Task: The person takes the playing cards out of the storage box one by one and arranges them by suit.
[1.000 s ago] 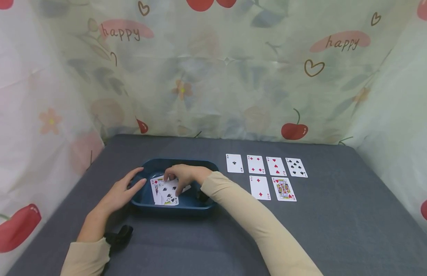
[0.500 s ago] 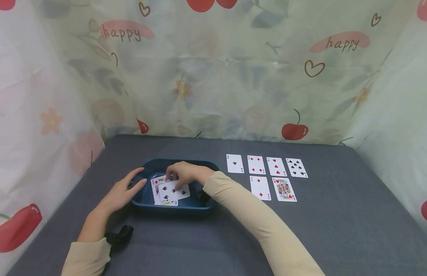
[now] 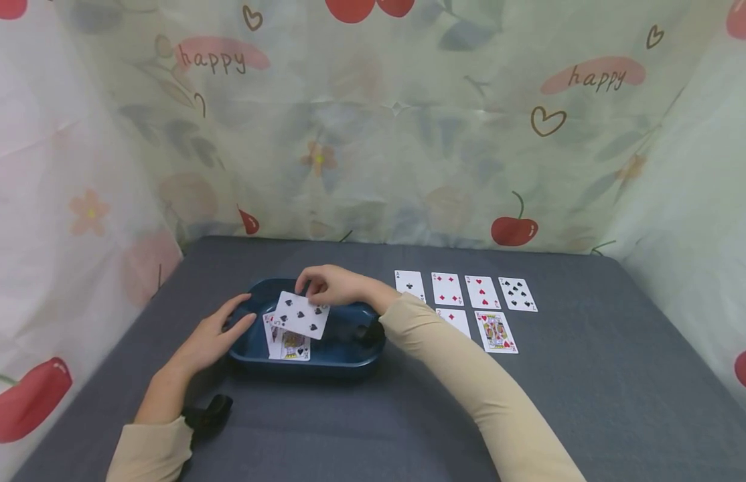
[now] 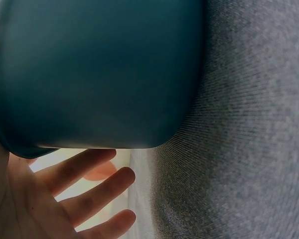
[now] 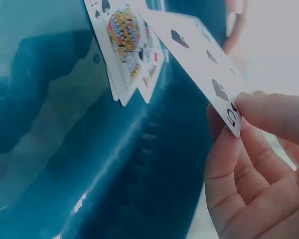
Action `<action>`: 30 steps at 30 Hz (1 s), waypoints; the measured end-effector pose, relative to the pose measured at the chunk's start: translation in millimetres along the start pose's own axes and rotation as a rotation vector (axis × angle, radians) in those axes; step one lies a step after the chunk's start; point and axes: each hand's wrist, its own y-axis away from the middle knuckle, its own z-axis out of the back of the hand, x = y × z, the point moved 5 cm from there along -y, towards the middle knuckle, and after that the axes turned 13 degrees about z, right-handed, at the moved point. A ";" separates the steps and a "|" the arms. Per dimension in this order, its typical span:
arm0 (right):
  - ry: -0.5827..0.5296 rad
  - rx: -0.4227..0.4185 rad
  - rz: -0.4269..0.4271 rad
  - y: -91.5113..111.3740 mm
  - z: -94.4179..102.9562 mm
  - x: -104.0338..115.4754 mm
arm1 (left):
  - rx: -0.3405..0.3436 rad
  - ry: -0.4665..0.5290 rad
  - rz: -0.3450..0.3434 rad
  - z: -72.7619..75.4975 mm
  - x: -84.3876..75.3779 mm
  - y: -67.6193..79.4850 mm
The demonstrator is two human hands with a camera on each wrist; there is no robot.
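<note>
Beneath the pinched five of spades (image 3: 301, 315), perhaps three cards (image 3: 293, 347).

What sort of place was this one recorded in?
Probably a makeshift recording booth: printed sheeting hangs behind and on both sides of a grey table, where playing cards lie in rows beside a blue tray.

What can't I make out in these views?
Two of diamonds: head view, lower part behind the right sleeve.
Top face card in the tray: head view, upper part behind the five of spades; right wrist view, cut off by the frame's top edge.
Tray interior: left wrist view, hidden by the tray's outer wall.
</note>
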 end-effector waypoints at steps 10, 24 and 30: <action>-0.012 -0.097 0.015 28.3 20.9 0.0 | -0.010 0.000 -0.012 0.4 -0.1 1.2; -0.076 -0.205 -0.010 70.6 35.8 -12.4 | -0.002 0.011 -0.026 1.1 -1.3 2.8; -0.113 -0.247 -0.033 89.3 40.2 -17.9 | -0.003 0.013 -0.026 0.6 0.2 1.2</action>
